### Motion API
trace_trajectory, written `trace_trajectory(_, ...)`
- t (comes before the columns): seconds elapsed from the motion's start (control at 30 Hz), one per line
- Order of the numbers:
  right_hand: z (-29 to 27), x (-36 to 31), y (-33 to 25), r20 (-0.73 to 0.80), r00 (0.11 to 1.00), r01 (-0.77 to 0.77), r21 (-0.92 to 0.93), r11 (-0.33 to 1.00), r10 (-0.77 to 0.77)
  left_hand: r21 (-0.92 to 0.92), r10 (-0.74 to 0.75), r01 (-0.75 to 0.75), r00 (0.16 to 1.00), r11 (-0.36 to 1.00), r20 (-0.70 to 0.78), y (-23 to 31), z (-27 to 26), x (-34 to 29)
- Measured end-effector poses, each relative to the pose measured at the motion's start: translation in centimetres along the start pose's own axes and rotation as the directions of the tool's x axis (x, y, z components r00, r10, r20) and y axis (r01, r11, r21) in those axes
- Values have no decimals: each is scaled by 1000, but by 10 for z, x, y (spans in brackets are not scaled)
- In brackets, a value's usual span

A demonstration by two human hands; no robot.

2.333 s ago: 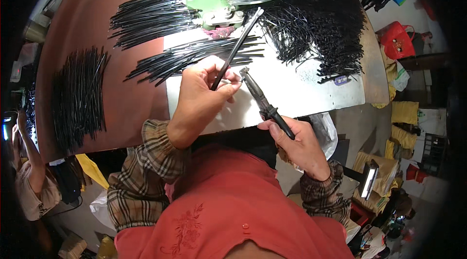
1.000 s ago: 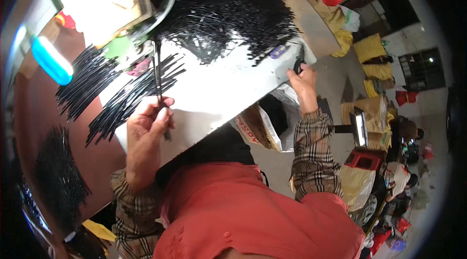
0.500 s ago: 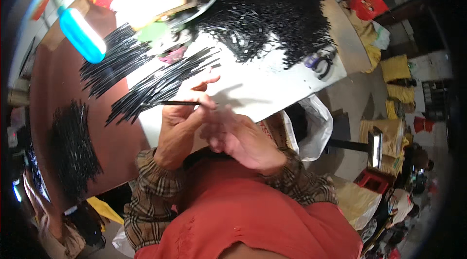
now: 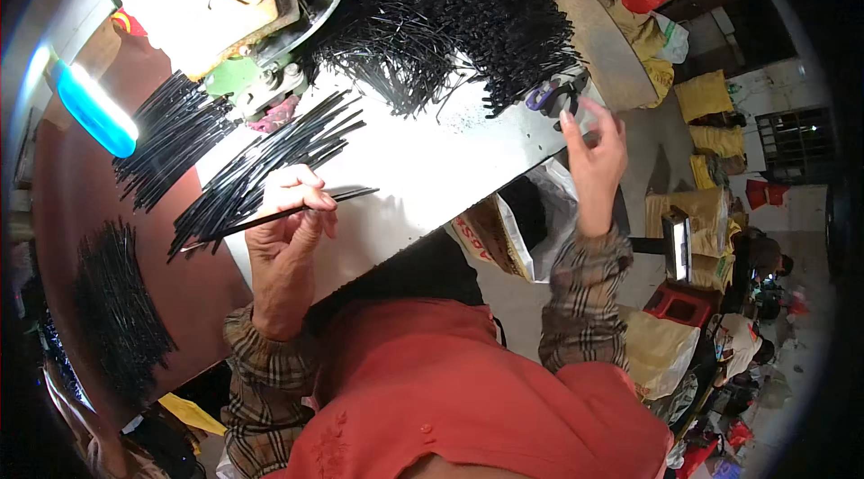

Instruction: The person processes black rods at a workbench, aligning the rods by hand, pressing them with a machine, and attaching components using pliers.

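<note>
My left hand is closed, pinching a thin black strip between thumb and fingers. The strip runs rightward past the fingertips over the white tabletop. Beside that hand lies a loose bundle of similar black strips. My right hand is at the table's right edge with thumb and fingers apart. Its fingertips are right by a small pair of snips with purple and black handles; whether they touch it I cannot tell. A large heap of black strips covers the far part of the table.
A machine with a green part stands at the far left, near a blue-cased lamp. More strips lie on the brown surface, in one pile and another bundle. A white-lined bag stands below the table's right edge.
My hands have parted. The right one has moved away to the right, up to the snips. My left hand still holds the strip. The whole view has shifted a little.
</note>
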State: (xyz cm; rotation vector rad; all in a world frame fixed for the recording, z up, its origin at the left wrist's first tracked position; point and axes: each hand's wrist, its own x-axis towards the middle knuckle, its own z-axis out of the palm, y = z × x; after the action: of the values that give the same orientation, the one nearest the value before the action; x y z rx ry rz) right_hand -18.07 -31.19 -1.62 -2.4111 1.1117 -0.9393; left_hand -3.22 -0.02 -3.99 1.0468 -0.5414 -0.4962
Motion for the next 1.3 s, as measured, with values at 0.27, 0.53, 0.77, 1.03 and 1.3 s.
trace_trajectory(0.27, 41, 30, 75, 186, 981, 17, 172, 985, -49, 18, -109, 110, 993, 994, -42, -1, 12, 1)
trace_trajectory(0.53, 21, -42, -41, 468, 884, -279, 549, 788, -13, -4, -179, 181, 974, 984, -140, -3, 12, 9)
trace_trajectory(0.77, 65, -73, -142, 763, 612, -780, 626, 3, -209, 14, -183, 187, 973, 982, -140, 7, 13, 10)
trace_trajectory(1.03, 98, -43, -147, 782, 565, -786, 607, 114, -266, -340, -296, 241, 948, 909, -119, 51, -48, -4)
trace_trajectory(1.3, 114, -38, -168, 770, 584, -735, 636, 235, -257, 306, -416, 480, 874, 822, -252, 58, -51, 31)
